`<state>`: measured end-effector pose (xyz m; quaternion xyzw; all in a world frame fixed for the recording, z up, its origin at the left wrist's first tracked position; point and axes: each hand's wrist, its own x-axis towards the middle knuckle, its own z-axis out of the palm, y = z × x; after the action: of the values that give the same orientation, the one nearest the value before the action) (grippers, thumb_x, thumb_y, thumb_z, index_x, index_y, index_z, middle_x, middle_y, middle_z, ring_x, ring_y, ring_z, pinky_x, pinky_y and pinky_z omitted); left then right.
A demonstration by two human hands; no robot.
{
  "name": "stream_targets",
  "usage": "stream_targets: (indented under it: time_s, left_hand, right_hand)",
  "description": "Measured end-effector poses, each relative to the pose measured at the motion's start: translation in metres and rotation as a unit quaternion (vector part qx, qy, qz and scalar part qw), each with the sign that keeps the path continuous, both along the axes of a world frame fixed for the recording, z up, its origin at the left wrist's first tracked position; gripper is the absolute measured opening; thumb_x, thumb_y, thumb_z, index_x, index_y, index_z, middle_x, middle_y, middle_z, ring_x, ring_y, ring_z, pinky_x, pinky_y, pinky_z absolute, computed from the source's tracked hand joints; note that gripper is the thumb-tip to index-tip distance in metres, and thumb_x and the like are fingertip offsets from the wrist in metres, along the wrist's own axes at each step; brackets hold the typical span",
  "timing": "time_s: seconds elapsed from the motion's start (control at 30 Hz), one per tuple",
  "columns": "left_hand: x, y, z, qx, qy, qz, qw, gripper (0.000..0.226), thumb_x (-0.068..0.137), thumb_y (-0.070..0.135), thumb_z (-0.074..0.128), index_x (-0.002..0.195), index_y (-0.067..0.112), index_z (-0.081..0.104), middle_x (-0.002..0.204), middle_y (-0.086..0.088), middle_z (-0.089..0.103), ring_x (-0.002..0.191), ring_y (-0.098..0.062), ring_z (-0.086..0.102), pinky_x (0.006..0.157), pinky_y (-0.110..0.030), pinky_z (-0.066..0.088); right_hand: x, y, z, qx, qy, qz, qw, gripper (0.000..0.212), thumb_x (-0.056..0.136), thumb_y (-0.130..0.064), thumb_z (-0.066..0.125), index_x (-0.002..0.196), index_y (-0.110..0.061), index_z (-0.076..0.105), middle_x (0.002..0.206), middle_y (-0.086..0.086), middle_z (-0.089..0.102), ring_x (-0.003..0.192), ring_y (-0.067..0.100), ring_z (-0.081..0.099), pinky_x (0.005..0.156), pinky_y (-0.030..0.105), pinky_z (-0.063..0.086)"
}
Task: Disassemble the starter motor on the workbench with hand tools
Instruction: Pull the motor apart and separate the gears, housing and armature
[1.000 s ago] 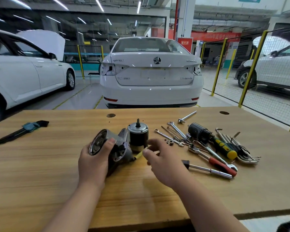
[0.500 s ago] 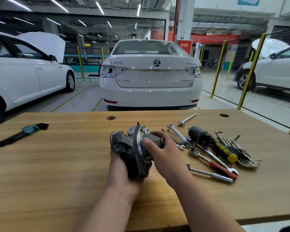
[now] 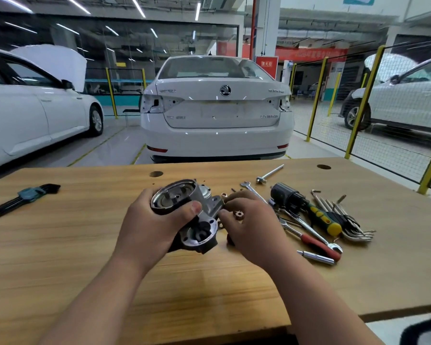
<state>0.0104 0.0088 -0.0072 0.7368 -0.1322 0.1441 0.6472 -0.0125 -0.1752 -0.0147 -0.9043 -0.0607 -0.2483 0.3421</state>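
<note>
My left hand (image 3: 157, 227) grips the starter motor housing (image 3: 184, 212) and holds it just above the wooden workbench (image 3: 60, 245), its open round end tilted up toward me. My right hand (image 3: 251, 227) is at the housing's right side, with thumb and forefinger curled against the mounting flange. A small toothed gear (image 3: 239, 215) shows between that thumb and forefinger. I cannot tell how the gear is held. A grey round part (image 3: 205, 191) peeks out behind the housing.
Right of my hands lie a black cylinder (image 3: 284, 195), a yellow-green screwdriver (image 3: 321, 217), a red-handled ratchet (image 3: 314, 242), spanners (image 3: 253, 189), hex keys (image 3: 351, 225) and a T-bar (image 3: 269, 174). A second hex key set (image 3: 23, 197) lies far left. White cars stand beyond the bench.
My left hand lifted the housing off the bench and turned it, so its open end now faces up. My right hand moved from the bench to the housing's right flange.
</note>
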Motion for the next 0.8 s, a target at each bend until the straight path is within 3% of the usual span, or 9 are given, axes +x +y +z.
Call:
stream_targets:
  time_s: [0.07,0.17,0.3,0.47,0.57,0.63,0.73,0.8]
  left_hand:
    - [0.006,0.007,0.005,0.047,0.000,-0.010,0.999,0.067,0.040,0.063,0.078,0.097,0.031,0.062,0.085,0.018,0.071,0.073,-0.002,0.068,0.055,-0.018,0.050]
    - [0.011,0.011,0.005,0.129,0.008,-0.016,0.991,0.069,0.038,0.067,0.077,0.096,0.033,0.063,0.085,0.018,0.071,0.074,-0.003,0.068,0.059,-0.024,0.052]
    - [0.020,0.016,0.001,0.195,0.019,-0.018,0.980,0.071,0.035,0.076,0.071,0.093,0.036,0.061,0.081,0.018,0.069,0.070,-0.002,0.066,0.061,-0.028,0.051]
    - [0.022,0.018,0.007,0.238,-0.013,-0.053,0.970,0.096,0.035,0.101,0.043,0.109,0.042,0.054,0.091,0.014,0.067,0.083,-0.002,0.063,0.065,-0.023,0.046]
    - [0.021,0.013,0.007,0.261,-0.007,-0.058,0.964,0.097,0.042,0.103,0.026,0.113,0.042,0.049,0.090,0.010,0.065,0.082,-0.007,0.063,0.067,-0.030,0.049]
    - [0.023,0.011,0.008,0.265,0.006,-0.056,0.963,0.084,0.053,0.099,0.023,0.112,0.044,0.047,0.089,0.008,0.065,0.081,-0.007,0.062,0.066,-0.030,0.047]
    - [0.025,0.009,0.009,0.273,0.020,-0.066,0.960,0.063,0.066,0.088,0.031,0.109,0.045,0.048,0.089,0.009,0.064,0.082,-0.005,0.060,0.067,-0.029,0.047]
    - [0.026,0.010,0.010,0.267,0.021,-0.075,0.961,0.061,0.068,0.088,0.038,0.109,0.044,0.051,0.090,0.007,0.066,0.082,-0.007,0.063,0.072,-0.033,0.050]
  right_hand:
    - [-0.005,0.000,0.005,-0.034,-0.049,-0.015,0.998,0.018,0.093,-0.029,0.064,0.102,-0.016,0.074,0.104,-0.013,0.058,0.096,0.008,0.053,0.083,0.027,0.046]
    - [-0.011,0.005,0.017,0.000,-0.082,0.035,0.996,0.018,0.093,-0.025,0.065,0.109,-0.022,0.070,0.103,-0.015,0.056,0.097,0.007,0.054,0.083,0.025,0.045]
    - [-0.012,0.017,0.028,-0.003,0.017,0.165,0.986,0.026,0.097,-0.021,0.059,0.122,-0.025,0.068,0.123,-0.012,0.052,0.113,0.007,0.050,0.094,0.022,0.044]
    - [-0.007,0.016,0.038,-0.079,0.085,0.176,0.978,0.029,0.095,-0.021,0.063,0.123,-0.024,0.066,0.117,-0.013,0.048,0.110,0.013,0.052,0.092,0.027,0.044]
    - [-0.005,0.016,0.039,-0.075,0.068,0.160,0.982,0.017,0.091,-0.019,0.068,0.108,-0.021,0.069,0.102,-0.014,0.048,0.098,0.014,0.055,0.087,0.031,0.047]
    - [-0.004,0.016,0.040,-0.072,0.051,0.159,0.983,0.008,0.089,-0.018,0.070,0.094,-0.023,0.067,0.093,-0.016,0.049,0.090,0.012,0.054,0.083,0.031,0.047]
    - [-0.002,0.013,0.040,-0.060,0.054,0.171,0.982,0.021,0.088,-0.017,0.071,0.078,-0.030,0.059,0.086,-0.015,0.053,0.083,0.010,0.054,0.077,0.030,0.047]
    - [-0.003,0.007,0.046,0.018,0.060,0.181,0.981,0.026,0.089,-0.015,0.070,0.074,-0.034,0.059,0.081,-0.013,0.060,0.077,0.009,0.059,0.075,0.032,0.052]
